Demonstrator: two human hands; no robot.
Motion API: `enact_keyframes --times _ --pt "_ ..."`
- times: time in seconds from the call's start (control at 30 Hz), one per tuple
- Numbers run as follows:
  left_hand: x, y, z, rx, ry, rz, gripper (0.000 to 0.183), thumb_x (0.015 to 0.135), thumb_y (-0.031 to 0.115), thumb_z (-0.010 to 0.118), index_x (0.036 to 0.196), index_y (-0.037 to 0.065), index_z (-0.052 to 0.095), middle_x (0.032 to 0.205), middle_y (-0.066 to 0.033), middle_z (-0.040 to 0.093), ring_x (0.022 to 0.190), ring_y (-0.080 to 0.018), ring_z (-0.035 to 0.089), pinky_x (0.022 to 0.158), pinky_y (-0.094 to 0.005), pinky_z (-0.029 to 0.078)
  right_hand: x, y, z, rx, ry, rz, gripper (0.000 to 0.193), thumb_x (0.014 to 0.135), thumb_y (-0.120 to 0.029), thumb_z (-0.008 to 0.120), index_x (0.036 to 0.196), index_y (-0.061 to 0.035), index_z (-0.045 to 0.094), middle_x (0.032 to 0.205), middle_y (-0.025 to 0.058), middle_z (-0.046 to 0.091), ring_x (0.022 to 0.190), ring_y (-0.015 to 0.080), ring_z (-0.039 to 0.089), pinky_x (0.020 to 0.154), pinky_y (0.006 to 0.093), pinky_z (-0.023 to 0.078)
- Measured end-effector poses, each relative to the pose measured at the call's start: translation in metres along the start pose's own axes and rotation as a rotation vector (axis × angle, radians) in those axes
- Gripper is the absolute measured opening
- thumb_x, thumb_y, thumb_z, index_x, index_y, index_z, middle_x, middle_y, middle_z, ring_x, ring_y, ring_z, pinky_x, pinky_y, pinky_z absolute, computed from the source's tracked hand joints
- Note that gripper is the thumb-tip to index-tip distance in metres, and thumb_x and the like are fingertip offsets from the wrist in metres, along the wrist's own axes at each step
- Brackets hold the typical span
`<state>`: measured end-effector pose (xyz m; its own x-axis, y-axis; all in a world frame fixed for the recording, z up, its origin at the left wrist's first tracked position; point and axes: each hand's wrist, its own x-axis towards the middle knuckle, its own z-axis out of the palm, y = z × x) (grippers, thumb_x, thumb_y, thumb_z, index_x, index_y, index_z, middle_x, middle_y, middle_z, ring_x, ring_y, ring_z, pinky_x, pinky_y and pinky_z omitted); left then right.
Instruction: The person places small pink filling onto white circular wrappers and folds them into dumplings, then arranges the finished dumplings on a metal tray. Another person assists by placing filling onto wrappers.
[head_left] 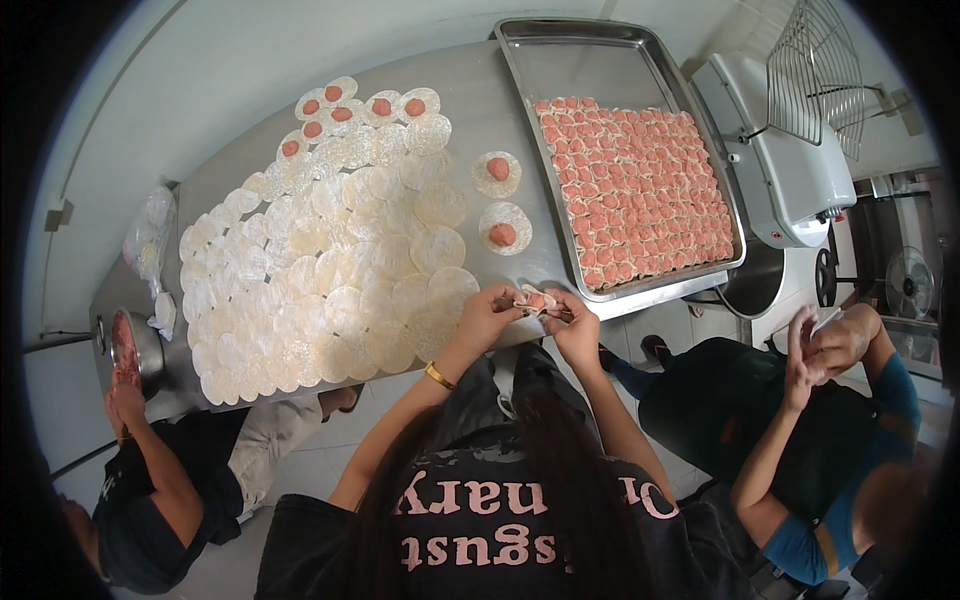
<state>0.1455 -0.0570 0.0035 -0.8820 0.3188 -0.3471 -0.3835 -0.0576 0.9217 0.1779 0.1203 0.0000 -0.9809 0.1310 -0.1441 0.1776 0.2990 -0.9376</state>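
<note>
Between my two hands, at the table's front edge, is a round dumpling wrapper (536, 300) with pink meat filling, its edge being gathered up. My left hand (490, 312) pinches one side of it and my right hand (574, 322) the other. Just beyond my hands lie two flat wrappers, each with a ball of filling: a nearer one (505, 229) and a farther one (496, 174). To the right, a deep metal tray (590, 62) holds many rows of open-topped filled dumplings (640, 190).
Overlapping plain wrappers (330, 270) cover the table's left, with several filled ones (341, 114) at the far end. A co-worker at left reaches into a metal bowl (148, 352) of meat. Another person's hands (825, 345) are at right, near a white machine (775, 150).
</note>
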Motion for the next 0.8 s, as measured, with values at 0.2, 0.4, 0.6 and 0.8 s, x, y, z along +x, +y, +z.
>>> enact_keyframes --times 0.2,0.4,0.6,0.8 --pt "0.009 -0.013 0.002 0.303 0.041 0.304 0.015 0.075 -0.002 0.07 0.088 -0.001 0.061 0.095 -0.0077 0.064 0.087 -0.015 0.064 0.075 -0.0267 0.052 0.009 -0.012 0.002 -0.095 -0.023 -0.139 0.033 0.071 0.005 0.065 0.104 -0.0017 0.065 0.093 0.0113 0.062 0.082 0.0215 0.064 0.071 0.0314 0.053" --pt "0.008 -0.01 0.005 0.382 0.034 0.258 0.033 0.074 0.01 0.073 0.103 0.007 0.058 0.089 -0.013 0.065 0.077 -0.0274 0.066 0.069 -0.0344 0.053 0.015 -0.015 -0.003 -0.328 -0.063 -0.213 0.031 0.068 0.007 0.064 0.099 -0.0005 0.064 0.091 0.0129 0.06 0.077 0.0301 0.062 0.066 0.0352 0.049" --pt "0.015 -0.009 0.001 0.61 -0.046 0.313 0.032 0.074 0.012 0.074 0.101 0.004 0.058 0.087 -0.0126 0.066 0.075 -0.0255 0.067 0.066 -0.0329 0.052 0.011 -0.015 -0.005 -0.301 -0.042 -0.225 0.032 0.068 0.009 0.062 0.099 -0.0005 0.063 0.09 0.0142 0.059 0.078 0.0318 0.061 0.067 0.0367 0.048" --pt "0.024 -0.008 -0.005 0.548 -0.151 0.239 0.028 0.074 0.02 0.073 0.095 0.006 0.06 0.078 -0.0147 0.065 0.073 -0.0347 0.062 0.063 -0.0415 0.048 0.018 -0.012 0.0 -0.282 -0.065 -0.24 0.034 0.068 0.011 0.06 0.099 -0.0012 0.064 0.09 0.0143 0.059 0.081 0.0334 0.061 0.07 0.0375 0.048"
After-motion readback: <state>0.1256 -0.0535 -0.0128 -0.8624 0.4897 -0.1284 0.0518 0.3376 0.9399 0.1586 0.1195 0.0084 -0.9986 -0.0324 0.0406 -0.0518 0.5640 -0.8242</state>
